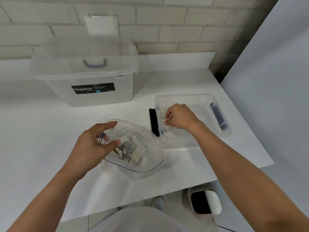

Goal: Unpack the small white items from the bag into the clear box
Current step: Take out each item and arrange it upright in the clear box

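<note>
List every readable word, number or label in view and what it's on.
"Megabox": black label on the large clear tub.
"STORAGE": same label, under the brand.
"12L": blue patch on that label.
Other lines on the label: too small to read.
Barcode sticker on the tub's rim: too small to read.
Bag and small clear box: no text shows.
</note>
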The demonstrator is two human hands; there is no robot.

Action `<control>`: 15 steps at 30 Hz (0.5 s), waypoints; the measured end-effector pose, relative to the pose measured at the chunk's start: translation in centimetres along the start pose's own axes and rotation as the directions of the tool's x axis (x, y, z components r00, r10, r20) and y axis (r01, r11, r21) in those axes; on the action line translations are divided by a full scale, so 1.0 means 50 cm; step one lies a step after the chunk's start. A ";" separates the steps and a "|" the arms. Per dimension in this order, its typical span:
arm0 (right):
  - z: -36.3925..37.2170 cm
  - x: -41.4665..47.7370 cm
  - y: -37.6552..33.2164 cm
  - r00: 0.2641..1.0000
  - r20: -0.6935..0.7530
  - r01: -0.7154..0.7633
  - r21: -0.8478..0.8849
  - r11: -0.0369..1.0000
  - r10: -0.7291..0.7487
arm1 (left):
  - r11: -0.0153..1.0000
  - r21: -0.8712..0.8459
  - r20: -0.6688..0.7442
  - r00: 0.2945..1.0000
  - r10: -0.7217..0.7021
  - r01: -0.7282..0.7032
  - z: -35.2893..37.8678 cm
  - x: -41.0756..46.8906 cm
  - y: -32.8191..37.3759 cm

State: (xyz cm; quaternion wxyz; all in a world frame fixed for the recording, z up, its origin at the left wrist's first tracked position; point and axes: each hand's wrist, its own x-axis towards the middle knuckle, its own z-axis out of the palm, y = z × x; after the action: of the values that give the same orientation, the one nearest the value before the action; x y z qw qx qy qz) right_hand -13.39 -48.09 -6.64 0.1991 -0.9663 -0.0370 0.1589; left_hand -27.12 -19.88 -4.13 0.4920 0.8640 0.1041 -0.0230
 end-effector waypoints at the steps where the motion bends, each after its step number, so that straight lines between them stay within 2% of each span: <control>1: -0.003 -0.001 0.001 1.000 -0.005 -0.003 -0.005 1.000 0.003 | 0.999 0.035 -0.001 1.000 0.029 -0.029 -0.002 -0.001 0.001; 5: -0.030 -0.025 0.004 1.000 -0.023 -0.001 -0.035 0.999 0.001 | 0.973 0.161 0.029 0.986 0.163 -0.165 -0.012 -0.005 -0.008; 8: -0.063 -0.077 -0.014 0.983 -0.180 0.040 -0.013 0.999 -0.041 | 0.949 0.219 0.072 0.974 0.215 -0.226 -0.019 -0.002 -0.021; 10: -0.074 -0.136 -0.057 0.934 -0.347 0.137 0.137 0.981 -0.082 | 0.936 0.249 0.100 0.968 0.229 -0.247 -0.021 -0.001 -0.028; 11: -0.071 -0.167 -0.087 0.921 -0.377 0.211 0.265 0.941 -0.101 | 0.934 0.254 0.114 0.966 0.230 -0.252 -0.022 0.000 -0.031; 13: -0.042 -0.219 -0.149 0.940 -0.273 0.317 0.477 0.820 -0.205 | 0.930 0.260 0.150 0.962 0.227 -0.260 -0.023 0.001 -0.036; 14: -0.012 -0.232 -0.169 0.943 -0.173 0.334 0.486 0.808 -0.286 | 0.927 0.264 0.174 0.959 0.226 -0.266 -0.023 0.002 -0.039; 15: 0.022 -0.236 -0.183 0.931 -0.070 0.354 0.419 0.836 -0.359 | 0.923 0.268 0.198 0.953 0.228 -0.276 -0.024 0.002 -0.040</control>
State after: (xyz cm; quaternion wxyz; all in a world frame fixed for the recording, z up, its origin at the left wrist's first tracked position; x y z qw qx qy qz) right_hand -25.00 -40.89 -0.50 0.4303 -0.8747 -0.1819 0.1289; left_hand -27.49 -17.84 -5.22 0.3644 0.9286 -0.0534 -0.0454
